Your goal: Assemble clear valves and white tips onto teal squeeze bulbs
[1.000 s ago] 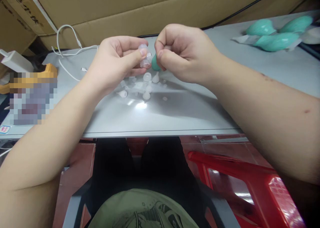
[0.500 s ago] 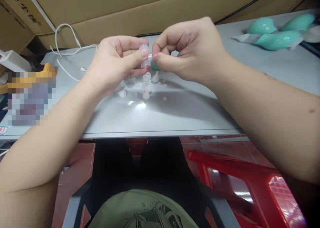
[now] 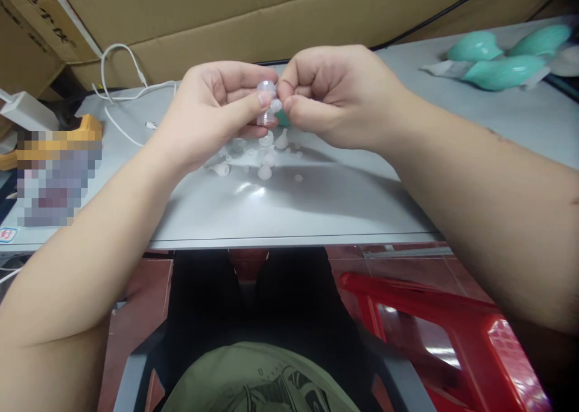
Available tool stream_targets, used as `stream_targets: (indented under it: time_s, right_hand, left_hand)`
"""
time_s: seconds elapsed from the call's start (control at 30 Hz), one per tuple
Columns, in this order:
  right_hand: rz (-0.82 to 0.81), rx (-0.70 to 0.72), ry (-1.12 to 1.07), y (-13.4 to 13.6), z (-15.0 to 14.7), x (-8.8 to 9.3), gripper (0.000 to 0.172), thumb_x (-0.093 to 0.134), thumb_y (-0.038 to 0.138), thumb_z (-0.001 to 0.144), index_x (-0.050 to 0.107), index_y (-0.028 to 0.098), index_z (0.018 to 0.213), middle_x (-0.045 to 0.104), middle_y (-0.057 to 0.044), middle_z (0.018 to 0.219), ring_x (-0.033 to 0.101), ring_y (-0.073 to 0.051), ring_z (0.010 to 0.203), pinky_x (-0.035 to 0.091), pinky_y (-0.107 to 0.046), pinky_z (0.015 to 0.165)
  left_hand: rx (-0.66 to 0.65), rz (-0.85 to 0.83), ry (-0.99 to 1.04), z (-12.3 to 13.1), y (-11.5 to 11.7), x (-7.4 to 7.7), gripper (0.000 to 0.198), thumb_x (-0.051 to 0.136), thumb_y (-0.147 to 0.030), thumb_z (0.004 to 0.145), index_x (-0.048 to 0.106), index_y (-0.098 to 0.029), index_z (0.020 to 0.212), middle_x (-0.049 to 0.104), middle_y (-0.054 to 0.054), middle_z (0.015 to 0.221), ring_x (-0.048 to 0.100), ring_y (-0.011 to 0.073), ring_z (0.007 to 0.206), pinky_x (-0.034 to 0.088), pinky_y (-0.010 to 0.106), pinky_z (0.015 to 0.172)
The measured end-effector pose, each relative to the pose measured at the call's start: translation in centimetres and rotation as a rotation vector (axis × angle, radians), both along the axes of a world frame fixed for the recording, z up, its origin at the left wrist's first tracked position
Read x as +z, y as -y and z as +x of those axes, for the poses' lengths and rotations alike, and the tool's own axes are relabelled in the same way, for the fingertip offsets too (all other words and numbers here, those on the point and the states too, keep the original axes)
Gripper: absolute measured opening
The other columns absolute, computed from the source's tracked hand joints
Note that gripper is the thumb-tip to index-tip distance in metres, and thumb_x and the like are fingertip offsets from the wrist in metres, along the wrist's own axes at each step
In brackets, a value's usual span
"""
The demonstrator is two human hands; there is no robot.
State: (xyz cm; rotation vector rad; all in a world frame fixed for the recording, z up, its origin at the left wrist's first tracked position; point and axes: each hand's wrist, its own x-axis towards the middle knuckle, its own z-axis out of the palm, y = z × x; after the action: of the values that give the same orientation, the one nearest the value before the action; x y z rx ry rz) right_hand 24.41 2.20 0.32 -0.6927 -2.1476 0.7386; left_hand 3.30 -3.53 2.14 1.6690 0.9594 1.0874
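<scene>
While the left hand point(image 3: 217, 98) grasps a clear plastic fitting point(image 3: 266, 119) between thumb and fingers, the right hand point(image 3: 335, 95) brings its curled forefinger and thumb up against the fitting's side stub; whether they pinch the stub itself or some small piece, I cannot tell. The fitting is held above the tabletop point(image 3: 353, 213). A sideways push from the right could twist or slip it out of the left hand, since the plastic looks smooth; dropped, it could scatter the small parts below. Its long axis runs roughly upright, domed end up, ridged end down, with the stub pointing toward the right hand. Just behind the right fingertips shows a green piece point(image 3: 283, 118). Underneath lie a white cone-shaped part point(image 3: 281, 139) and other small pieces; well apart, at the far right, lie green bulbs point(image 3: 504, 72).
</scene>
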Motion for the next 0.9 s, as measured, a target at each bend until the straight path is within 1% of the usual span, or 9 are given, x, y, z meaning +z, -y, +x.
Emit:
stream_targets:
  time_s: [0.1,0.23,0.3,0.4,0.5,0.63,0.73,0.8,0.9]
  right_hand:
    - [-0.001,0.024,-0.054,0.0,0.2,0.1,0.024,0.079,0.041,0.091,0.063,0.025,0.085,0.069,-0.001,0.076,0.058,-0.015,0.063,0.041,-0.030,0.056]
    - [0.148,-0.028,-0.098,-0.2,0.5,0.3,0.026,0.087,0.043,0.087,0.069,0.025,0.086,0.071,-0.002,0.080,0.062,-0.016,0.073,0.049,-0.030,0.067]
    - [0.166,-0.042,-0.097,-0.2,0.6,0.4,0.026,0.088,0.044,0.087,0.071,0.024,0.085,0.072,-0.002,0.081,0.063,-0.015,0.073,0.050,-0.029,0.066]
    - [0.083,-0.017,-0.083,-0.2,0.7,0.5,0.025,0.085,0.044,0.090,0.072,0.023,0.087,0.073,-0.002,0.081,0.062,-0.014,0.068,0.047,-0.028,0.061]
    - [0.021,0.016,-0.049,0.1,0.7,0.5,0.022,0.082,0.041,0.092,0.070,0.022,0.089,0.071,-0.001,0.078,0.061,-0.012,0.066,0.044,-0.025,0.058]
    - [0.001,0.041,-0.026,0.2,0.7,0.7,0.014,0.075,0.029,0.094,0.066,0.022,0.087,0.063,0.003,0.068,0.050,-0.007,0.056,0.037,-0.024,0.053]
    - [-0.038,0.022,-0.006,0.0,0.6,0.9,0.012,0.070,0.023,0.093,0.063,0.022,0.084,0.060,0.004,0.066,0.045,-0.006,0.054,0.032,-0.026,0.052]
    - [-0.072,0.014,-0.010,0.0,0.7,1.1,0.011,0.068,0.022,0.092,0.062,0.022,0.082,0.060,0.004,0.067,0.048,-0.006,0.058,0.032,-0.027,0.054]
    - [-0.086,0.028,-0.079,0.1,1.3,1.8,0.015,0.066,0.026,0.090,0.060,0.020,0.078,0.059,0.004,0.066,0.052,-0.007,0.063,0.038,-0.029,0.061]
  left_hand:
    - [-0.006,0.016,0.015,-0.2,-0.1,-0.1,0.019,0.078,-0.027,0.101,0.078,-0.017,0.117,0.081,0.006,0.109,0.079,0.0225,0.097,0.069,0.043,0.097]
    - [0.040,0.057,0.080,-0.3,-1.0,-1.0,0.018,0.081,-0.027,0.099,0.074,-0.018,0.113,0.082,0.004,0.105,0.081,0.0238,0.101,0.069,0.042,0.095]
    - [0.049,0.112,0.121,-0.4,-1.4,-1.5,0.016,0.081,-0.025,0.098,0.074,-0.019,0.111,0.082,0.002,0.101,0.082,0.0234,0.097,0.070,0.040,0.089]
    - [0.029,0.126,0.128,-0.4,-1.7,-1.9,0.019,0.084,-0.027,0.097,0.074,-0.018,0.111,0.083,0.003,0.102,0.082,0.0241,0.094,0.070,0.043,0.088]
    - [0.038,0.123,0.107,-0.3,-1.6,-1.9,0.022,0.083,-0.031,0.098,0.074,-0.018,0.112,0.082,0.005,0.104,0.082,0.0247,0.096,0.070,0.043,0.090]
    - [0.095,0.116,0.024,-0.4,-1.7,-2.0,0.030,0.082,-0.034,0.097,0.073,-0.023,0.123,0.082,0.003,0.112,0.082,0.0261,0.103,0.070,0.041,0.091]
    - [0.050,0.127,0.043,-0.5,-1.9,-2.0,0.036,0.083,-0.034,0.094,0.073,-0.026,0.128,0.083,0.001,0.110,0.082,0.0244,0.099,0.071,0.041,0.091]
    - [0.015,0.154,0.061,-0.6,-1.9,-2.0,0.032,0.083,-0.032,0.094,0.075,-0.026,0.125,0.082,0.000,0.106,0.082,0.0225,0.095,0.071,0.040,0.088]
    - [0.028,0.204,0.036,-0.8,-2.0,-1.9,0.024,0.078,-0.027,0.097,0.076,-0.024,0.121,0.082,0.000,0.106,0.081,0.0208,0.091,0.070,0.039,0.086]
